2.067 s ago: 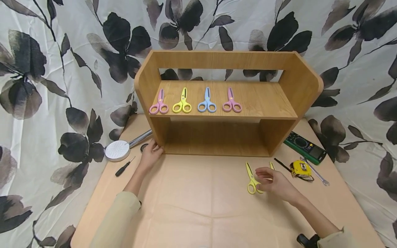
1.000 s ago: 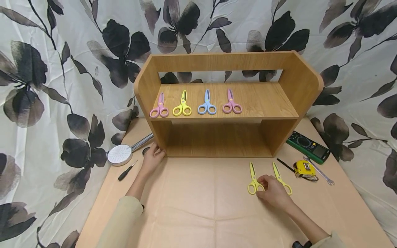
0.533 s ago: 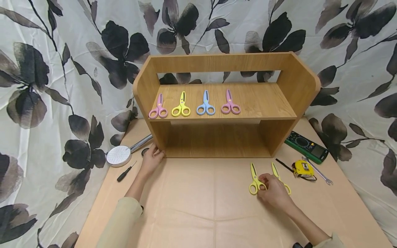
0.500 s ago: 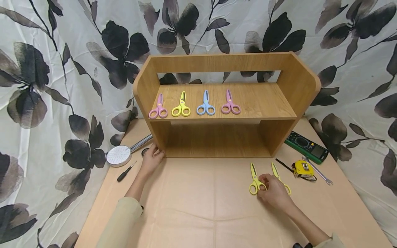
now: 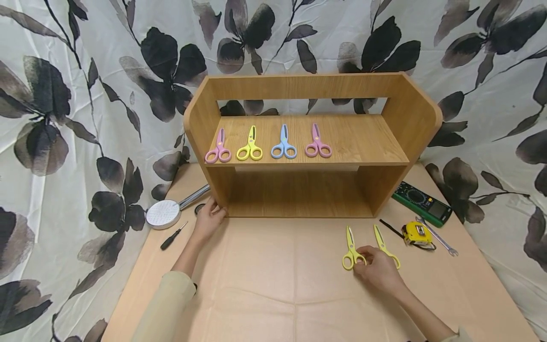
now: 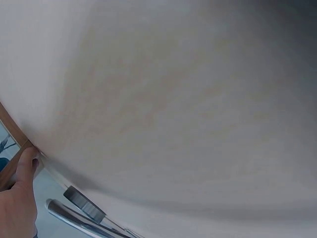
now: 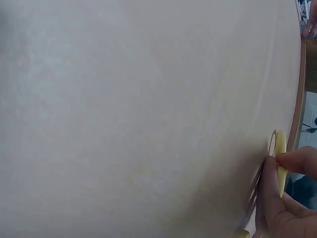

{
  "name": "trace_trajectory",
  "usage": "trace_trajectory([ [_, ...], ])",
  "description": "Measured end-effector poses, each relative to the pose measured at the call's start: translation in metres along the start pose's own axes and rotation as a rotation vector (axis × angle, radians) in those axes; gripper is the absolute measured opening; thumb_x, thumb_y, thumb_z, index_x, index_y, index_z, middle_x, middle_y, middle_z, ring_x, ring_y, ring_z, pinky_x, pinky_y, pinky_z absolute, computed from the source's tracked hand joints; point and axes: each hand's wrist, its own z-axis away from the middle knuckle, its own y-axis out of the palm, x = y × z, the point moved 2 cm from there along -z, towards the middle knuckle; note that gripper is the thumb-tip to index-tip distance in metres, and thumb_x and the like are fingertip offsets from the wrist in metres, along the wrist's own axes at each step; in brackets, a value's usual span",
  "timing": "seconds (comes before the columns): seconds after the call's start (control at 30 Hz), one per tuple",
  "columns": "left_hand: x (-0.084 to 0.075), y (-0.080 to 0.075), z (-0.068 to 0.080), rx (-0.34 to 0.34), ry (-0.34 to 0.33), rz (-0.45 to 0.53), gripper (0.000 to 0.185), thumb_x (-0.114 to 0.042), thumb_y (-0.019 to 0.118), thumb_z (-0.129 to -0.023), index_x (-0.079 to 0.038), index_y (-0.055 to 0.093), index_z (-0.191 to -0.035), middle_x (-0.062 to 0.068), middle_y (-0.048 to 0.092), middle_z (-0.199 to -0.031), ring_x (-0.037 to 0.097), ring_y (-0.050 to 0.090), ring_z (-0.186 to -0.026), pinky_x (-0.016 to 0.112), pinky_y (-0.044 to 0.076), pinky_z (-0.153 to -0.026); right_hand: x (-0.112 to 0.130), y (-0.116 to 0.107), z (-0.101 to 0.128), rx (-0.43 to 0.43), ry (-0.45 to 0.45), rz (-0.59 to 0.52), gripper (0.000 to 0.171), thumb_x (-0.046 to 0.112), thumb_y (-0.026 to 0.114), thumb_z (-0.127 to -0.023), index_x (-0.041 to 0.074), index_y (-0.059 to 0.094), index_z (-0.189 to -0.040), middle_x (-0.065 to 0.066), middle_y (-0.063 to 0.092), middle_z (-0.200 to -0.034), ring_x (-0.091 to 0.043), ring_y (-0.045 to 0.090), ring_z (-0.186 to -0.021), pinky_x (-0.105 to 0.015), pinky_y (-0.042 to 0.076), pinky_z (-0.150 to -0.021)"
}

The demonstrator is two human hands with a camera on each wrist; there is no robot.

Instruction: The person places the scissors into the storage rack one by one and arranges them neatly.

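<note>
My right hand (image 5: pixel 378 270) pinches a handle loop of yellow scissors (image 5: pixel 350 252) that lie on the table. In the right wrist view, thumb and finger meet around the yellow handle (image 7: pixel 281 144). A second pair of yellow scissors (image 5: pixel 386 247) lies just right of that hand, partly behind it. At the lower left corner of a wooden shelf (image 5: pixel 307 80), my left hand (image 5: pixel 209 221) grips the side panel's edge; the left wrist view shows its fingers against the wood (image 6: pixel 14 131). Pink (image 5: pixel 220 146), yellow (image 5: pixel 250 144), blue (image 5: pixel 284 142) and pink scissors (image 5: pixel 316 141) line the upper board.
Left of the shelf lie a round white-headed tool with a metal handle (image 5: pixel 164 213), a small screwdriver (image 5: pixel 173 236) and a dark ring (image 5: pixel 199 208). To the right are a green multimeter (image 5: pixel 423 203), a yellow tape measure (image 5: pixel 419 234) and a wrench (image 5: pixel 440 239). A floral cloth (image 5: pixel 107 118) hangs behind.
My right hand has come down onto the left yellow scissors' handle and pinches it; those scissors have shifted slightly right. The left hand stays at the shelf corner.
</note>
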Motion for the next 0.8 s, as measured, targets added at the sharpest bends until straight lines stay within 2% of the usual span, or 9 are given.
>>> trace_trajectory([
  [0.13, 0.000, 0.000, 0.000, 0.001, 0.006, 0.001, 0.063, -0.007, 0.057, -0.103, -0.016, 0.037, -0.162, 0.030, 0.040, -0.161, 0.051, 0.055, -0.134, 0.056, 0.057, -0.102, 0.000, 0.000, 0.003, 0.003, 0.029, -0.046, 0.045, 0.008, 0.074, -0.083, -0.003, 0.068, -0.126, -0.014, 0.076, -0.103, -0.016, 0.063, -0.078, -0.022, 0.051, -0.056],
  [0.33, 0.000, 0.000, -0.001, -0.007, 0.008, -0.031, 0.062, -0.007, 0.057, -0.103, -0.016, 0.039, -0.161, 0.029, 0.042, -0.159, 0.049, 0.056, -0.134, 0.047, 0.060, -0.100, 0.015, -0.013, 0.010, 0.014, 0.016, -0.101, 0.046, 0.008, 0.074, -0.084, 0.001, 0.067, -0.129, -0.016, 0.072, -0.122, -0.017, 0.068, -0.097, -0.020, 0.055, -0.069],
  [0.53, -0.001, -0.002, -0.001, -0.019, -0.003, -0.038, 0.062, -0.006, 0.058, -0.102, -0.014, 0.038, -0.161, 0.027, 0.043, -0.160, 0.047, 0.056, -0.135, 0.032, 0.061, -0.096, 0.048, -0.040, 0.018, 0.017, -0.058, -0.135, 0.045, 0.008, 0.076, -0.086, 0.001, 0.066, -0.130, -0.021, 0.066, -0.127, -0.018, 0.071, -0.094, -0.021, 0.058, -0.067],
  [0.7, -0.001, -0.002, -0.001, -0.018, -0.021, -0.034, 0.062, -0.006, 0.058, -0.102, -0.012, 0.038, -0.161, 0.025, 0.042, -0.161, 0.046, 0.055, -0.137, 0.033, 0.060, -0.098, 0.081, -0.068, 0.028, 0.009, -0.124, -0.116, 0.046, 0.013, 0.077, -0.089, 0.003, 0.066, -0.133, -0.020, 0.065, -0.129, -0.024, 0.070, -0.097, -0.022, 0.059, -0.066],
  [0.8, -0.001, -0.001, -0.001, -0.018, -0.023, -0.031, 0.063, -0.005, 0.058, -0.102, -0.012, 0.038, -0.161, 0.025, 0.041, -0.162, 0.045, 0.055, -0.137, 0.035, 0.060, -0.099, 0.100, -0.084, 0.035, -0.007, -0.158, -0.111, 0.043, 0.016, 0.076, -0.091, 0.007, 0.067, -0.132, -0.017, 0.066, -0.127, -0.023, 0.070, -0.097, -0.024, 0.057, -0.061],
])
